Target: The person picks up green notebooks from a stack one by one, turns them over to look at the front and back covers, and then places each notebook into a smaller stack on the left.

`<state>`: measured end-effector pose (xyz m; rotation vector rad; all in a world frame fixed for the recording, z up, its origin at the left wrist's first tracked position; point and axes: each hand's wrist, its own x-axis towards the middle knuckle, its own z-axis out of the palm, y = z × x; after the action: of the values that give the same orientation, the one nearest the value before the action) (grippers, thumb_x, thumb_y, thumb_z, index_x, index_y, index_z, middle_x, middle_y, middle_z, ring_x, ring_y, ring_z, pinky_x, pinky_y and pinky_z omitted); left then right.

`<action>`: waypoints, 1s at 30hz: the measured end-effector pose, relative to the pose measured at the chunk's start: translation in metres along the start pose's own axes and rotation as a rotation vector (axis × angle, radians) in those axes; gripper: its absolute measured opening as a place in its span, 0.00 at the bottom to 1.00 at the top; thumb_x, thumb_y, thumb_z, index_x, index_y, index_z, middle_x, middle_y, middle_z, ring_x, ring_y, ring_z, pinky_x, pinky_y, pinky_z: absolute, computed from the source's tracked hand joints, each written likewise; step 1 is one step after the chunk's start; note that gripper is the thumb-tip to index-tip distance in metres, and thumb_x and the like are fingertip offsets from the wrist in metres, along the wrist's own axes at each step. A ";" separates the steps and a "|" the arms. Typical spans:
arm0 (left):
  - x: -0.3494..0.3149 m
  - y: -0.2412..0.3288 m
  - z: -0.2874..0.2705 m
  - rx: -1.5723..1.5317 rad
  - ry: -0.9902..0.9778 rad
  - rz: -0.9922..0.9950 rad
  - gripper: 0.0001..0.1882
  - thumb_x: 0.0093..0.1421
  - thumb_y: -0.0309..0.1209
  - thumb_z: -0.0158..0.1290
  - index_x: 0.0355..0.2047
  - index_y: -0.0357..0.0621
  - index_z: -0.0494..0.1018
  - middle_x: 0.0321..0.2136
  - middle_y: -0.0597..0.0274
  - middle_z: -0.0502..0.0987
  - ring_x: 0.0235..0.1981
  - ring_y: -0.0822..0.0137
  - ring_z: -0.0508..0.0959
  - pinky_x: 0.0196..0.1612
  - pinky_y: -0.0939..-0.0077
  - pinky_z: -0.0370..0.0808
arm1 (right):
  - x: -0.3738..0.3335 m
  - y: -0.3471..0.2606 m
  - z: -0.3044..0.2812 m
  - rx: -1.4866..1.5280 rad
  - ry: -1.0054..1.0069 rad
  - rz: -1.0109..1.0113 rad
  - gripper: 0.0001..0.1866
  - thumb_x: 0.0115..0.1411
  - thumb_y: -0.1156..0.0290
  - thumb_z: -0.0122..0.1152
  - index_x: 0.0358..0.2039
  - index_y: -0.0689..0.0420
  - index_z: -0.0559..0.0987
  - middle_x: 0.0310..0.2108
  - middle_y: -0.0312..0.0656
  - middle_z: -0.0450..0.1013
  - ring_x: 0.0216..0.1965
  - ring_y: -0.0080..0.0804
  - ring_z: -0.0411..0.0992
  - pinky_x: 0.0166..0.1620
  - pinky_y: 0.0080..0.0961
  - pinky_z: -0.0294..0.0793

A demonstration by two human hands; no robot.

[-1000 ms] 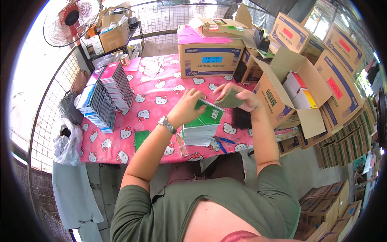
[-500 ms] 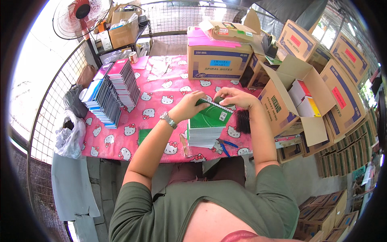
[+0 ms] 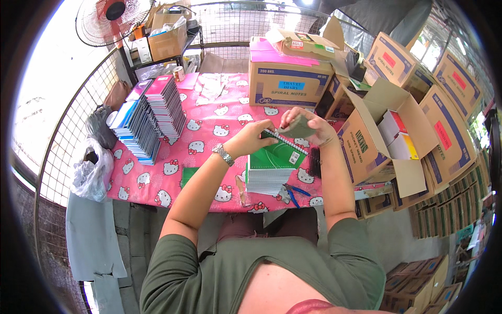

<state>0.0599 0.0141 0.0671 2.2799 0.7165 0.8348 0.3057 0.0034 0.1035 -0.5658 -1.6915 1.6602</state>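
Green spiral notebook [image 3: 276, 155] atop a stack [image 3: 269, 181], left hand [image 3: 253, 139] clasping its coiled edge, right hand [image 3: 314, 126] gripping a grey-green pad [image 3: 297, 130], blue-handled pliers [image 3: 300, 191] lying nearby.

Pliers [image 3: 293, 197] right of notebook stack [image 3: 271, 177]

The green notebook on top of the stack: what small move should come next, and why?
Perhaps the right hand should lower the flat grey-green piece to the top edge of the green notebook: it is held close to that edge, and the left hand steadies the upper left corner.
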 end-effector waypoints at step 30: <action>-0.026 0.015 0.038 -0.059 0.570 -0.061 0.13 0.62 0.34 0.59 0.37 0.35 0.73 0.26 0.46 0.76 0.25 0.47 0.76 0.32 0.63 0.73 | -0.159 0.285 0.070 -1.463 0.897 0.322 0.33 0.58 0.63 0.64 0.60 0.64 0.67 0.56 0.53 0.68 0.58 0.55 0.64 0.61 0.44 0.63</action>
<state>0.0738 -0.0260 0.0436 1.9594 0.9813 1.4783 0.3160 -0.1353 -0.2002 -1.9229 -1.8056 -0.1211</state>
